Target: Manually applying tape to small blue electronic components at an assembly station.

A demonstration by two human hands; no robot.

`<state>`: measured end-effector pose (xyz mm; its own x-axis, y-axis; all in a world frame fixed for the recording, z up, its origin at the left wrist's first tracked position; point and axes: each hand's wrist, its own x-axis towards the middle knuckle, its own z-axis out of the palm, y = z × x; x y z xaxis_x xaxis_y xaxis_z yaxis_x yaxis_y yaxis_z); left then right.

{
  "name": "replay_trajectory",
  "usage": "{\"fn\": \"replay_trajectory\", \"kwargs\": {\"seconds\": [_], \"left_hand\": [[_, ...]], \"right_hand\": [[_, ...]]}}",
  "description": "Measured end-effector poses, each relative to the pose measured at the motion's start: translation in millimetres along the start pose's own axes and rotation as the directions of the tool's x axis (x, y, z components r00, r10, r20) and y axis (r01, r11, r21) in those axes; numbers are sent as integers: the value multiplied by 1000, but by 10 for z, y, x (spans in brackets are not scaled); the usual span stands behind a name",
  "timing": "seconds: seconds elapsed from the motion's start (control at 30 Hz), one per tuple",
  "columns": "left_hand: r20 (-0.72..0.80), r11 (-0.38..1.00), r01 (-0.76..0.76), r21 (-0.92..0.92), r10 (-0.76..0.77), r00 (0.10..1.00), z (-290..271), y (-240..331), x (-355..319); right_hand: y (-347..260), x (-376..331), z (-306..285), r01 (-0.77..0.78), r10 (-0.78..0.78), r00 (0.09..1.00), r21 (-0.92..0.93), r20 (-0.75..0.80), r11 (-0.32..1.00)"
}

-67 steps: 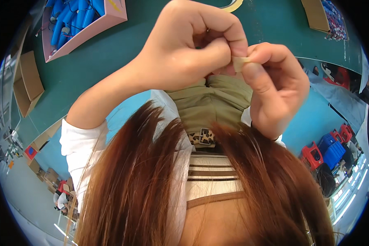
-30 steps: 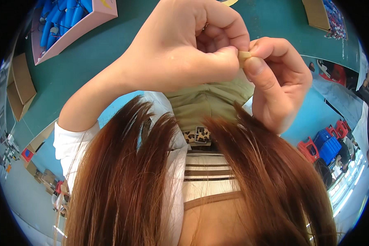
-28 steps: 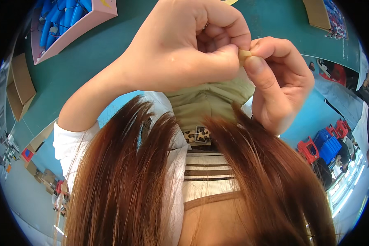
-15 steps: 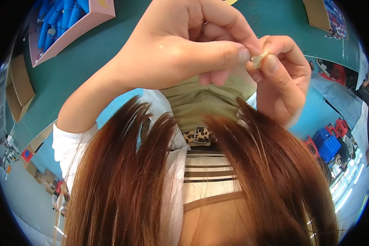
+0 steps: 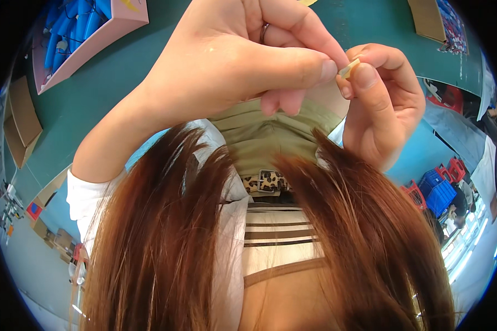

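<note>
A small pale yellow piece (image 5: 349,68), perhaps tape or paper, sits between my fingertips above the near edge of the green table. My right hand (image 5: 384,96) pinches it between thumb and forefinger, the other fingers curled behind. From the left, my left hand (image 5: 237,60) reaches across with its thumb and forefinger pressed together at the piece's left end. Whether those left fingertips grip the piece or something finer is hidden by the thumb. A dark ring shows on a left finger.
On the green table (image 5: 116,83), a pink box (image 5: 96,41) of blue cylinders with wires stands at far left. A cardboard box (image 5: 22,121) lies at the left edge, another (image 5: 427,21) beside small wired parts (image 5: 453,27) at far right. Blue crates (image 5: 438,193) stand on the floor, right.
Both hands have shifted slightly, the right one a little to the right. The yellow piece has turned and now shows a narrower, folded-looking shape between the fingertips.
</note>
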<state>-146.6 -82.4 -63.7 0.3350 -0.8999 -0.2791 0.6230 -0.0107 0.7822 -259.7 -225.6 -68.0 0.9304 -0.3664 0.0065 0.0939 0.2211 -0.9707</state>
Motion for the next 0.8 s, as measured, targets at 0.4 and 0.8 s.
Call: {"fn": "replay_trajectory", "kwargs": {"seconds": [0.4, 0.8], "left_hand": [[-30, 998, 17, -58, -19, 999, -11, -1, 6], [-15, 1000, 2, -18, -3, 1000, -26, -12, 9]], "right_hand": [[30, 36, -30, 71, -70, 997, -27, 36, 997], [-26, 13, 25, -21, 23, 993, -18, 114, 1000]]}}
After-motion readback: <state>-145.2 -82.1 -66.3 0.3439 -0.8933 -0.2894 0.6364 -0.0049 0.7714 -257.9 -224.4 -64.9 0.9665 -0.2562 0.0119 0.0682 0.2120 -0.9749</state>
